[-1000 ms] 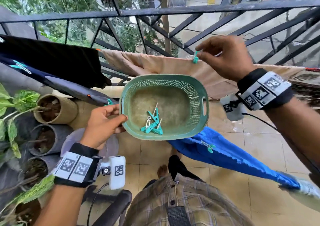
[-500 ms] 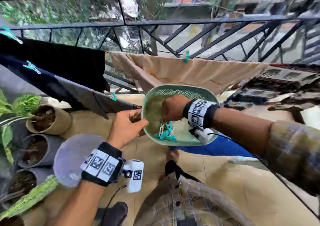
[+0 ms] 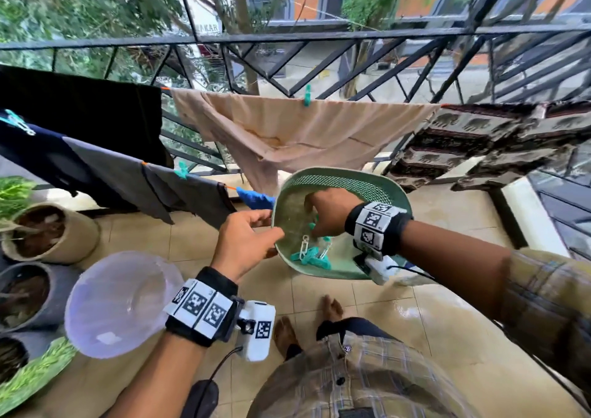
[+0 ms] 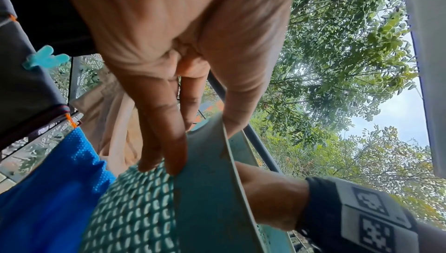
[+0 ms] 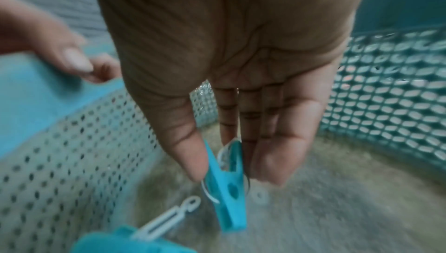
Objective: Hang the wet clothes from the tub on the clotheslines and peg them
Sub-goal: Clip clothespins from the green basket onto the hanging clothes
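My left hand (image 3: 248, 241) grips the near rim of a green perforated basket (image 3: 377, 187), thumb inside and fingers (image 4: 166, 142) under the rim (image 4: 212, 161). Inside the basket my right hand (image 3: 323, 212) pinches a teal clothes peg (image 5: 226, 184) between thumb and fingers. More teal pegs (image 3: 311, 256) lie at the basket's bottom. A beige cloth (image 3: 287, 132) hangs on the far line, held by one teal peg (image 3: 307, 95). On the nearer line hang a grey garment (image 3: 153, 184) with its own peg (image 3: 183, 169) and a blue garment (image 3: 256, 197).
A patterned elephant cloth (image 3: 499, 136) hangs at right, black clothes (image 3: 80, 110) at left. A clear plastic tub (image 3: 121, 302) sits on the tiled floor beside plant pots (image 3: 48, 235). The black metal railing (image 3: 287, 36) closes the balcony ahead. My bare feet (image 3: 287, 334) stand below.
My right hand left the peg on the beige cloth, dropped into the basket and picked up a peg. The basket now sits tilted and further right.
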